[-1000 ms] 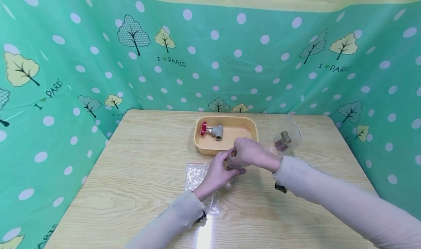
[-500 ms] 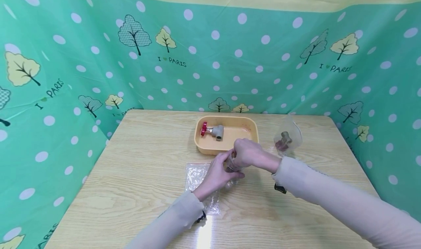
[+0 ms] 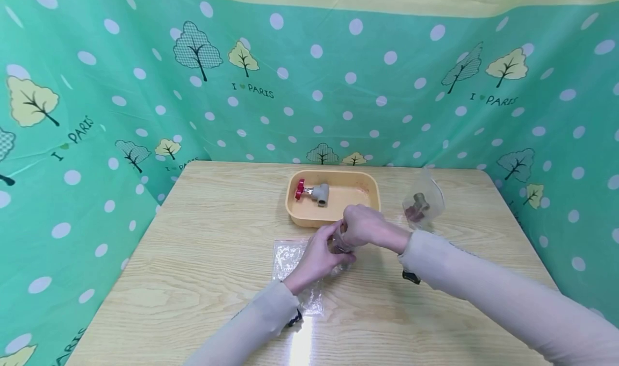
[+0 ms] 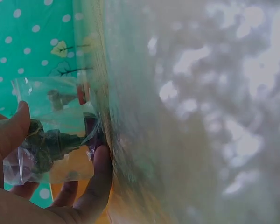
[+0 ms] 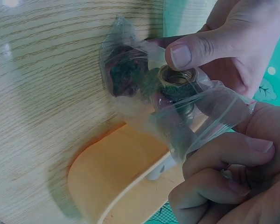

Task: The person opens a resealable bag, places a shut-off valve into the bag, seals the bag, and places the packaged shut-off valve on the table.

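Observation:
My left hand grips a valve inside a clear zip bag, its thumb lying by the brass-threaded opening. The valve's dark red handwheel shows through the plastic. With curled fingers my right hand pinches the mouth end of that zip bag. Both hands meet just in front of a peach plastic tray. In the tray lies a grey valve with a red handwheel, unbagged.
A second bagged valve stands right of the tray. A flat clear zip bag lies on the wooden table under the left forearm; blurred plastic fills much of the left wrist view. A green dotted curtain encloses the back and sides.
The left hand's thumb has shifted slightly left around the bagged valve. Both hands stay in nearly the same place, and the tray and other bags have not moved.

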Demonstrator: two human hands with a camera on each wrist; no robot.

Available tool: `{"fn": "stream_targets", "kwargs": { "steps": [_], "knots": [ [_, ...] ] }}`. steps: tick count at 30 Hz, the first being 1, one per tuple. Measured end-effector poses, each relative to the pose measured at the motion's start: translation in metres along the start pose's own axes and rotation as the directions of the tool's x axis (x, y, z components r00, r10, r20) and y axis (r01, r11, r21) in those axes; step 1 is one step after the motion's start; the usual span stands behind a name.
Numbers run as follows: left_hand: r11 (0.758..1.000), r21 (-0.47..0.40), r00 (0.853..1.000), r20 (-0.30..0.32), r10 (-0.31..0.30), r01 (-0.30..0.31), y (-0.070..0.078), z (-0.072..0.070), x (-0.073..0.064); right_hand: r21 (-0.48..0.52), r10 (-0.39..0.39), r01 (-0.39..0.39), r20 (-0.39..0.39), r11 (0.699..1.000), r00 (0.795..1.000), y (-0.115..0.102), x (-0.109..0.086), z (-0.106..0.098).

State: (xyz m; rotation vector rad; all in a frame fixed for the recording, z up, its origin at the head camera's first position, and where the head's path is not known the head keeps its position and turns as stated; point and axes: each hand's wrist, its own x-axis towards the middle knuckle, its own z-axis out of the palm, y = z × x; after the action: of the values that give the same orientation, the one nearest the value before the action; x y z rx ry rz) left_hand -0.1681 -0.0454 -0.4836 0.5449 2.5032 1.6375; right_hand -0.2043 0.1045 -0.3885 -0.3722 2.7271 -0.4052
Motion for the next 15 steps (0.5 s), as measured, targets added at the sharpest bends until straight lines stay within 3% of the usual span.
{"fn": "stream_targets", "kwargs": {
  "steps": [15],
  "knots": [
    [0.999,-0.039,0.999,0.018,-0.028,0.029,0.0013,-0.0021,0.0003,0.032,0.007,-0.007,0.014,0.999,1.0,-0.0001,0.0001,-0.0019]
  ]
}}
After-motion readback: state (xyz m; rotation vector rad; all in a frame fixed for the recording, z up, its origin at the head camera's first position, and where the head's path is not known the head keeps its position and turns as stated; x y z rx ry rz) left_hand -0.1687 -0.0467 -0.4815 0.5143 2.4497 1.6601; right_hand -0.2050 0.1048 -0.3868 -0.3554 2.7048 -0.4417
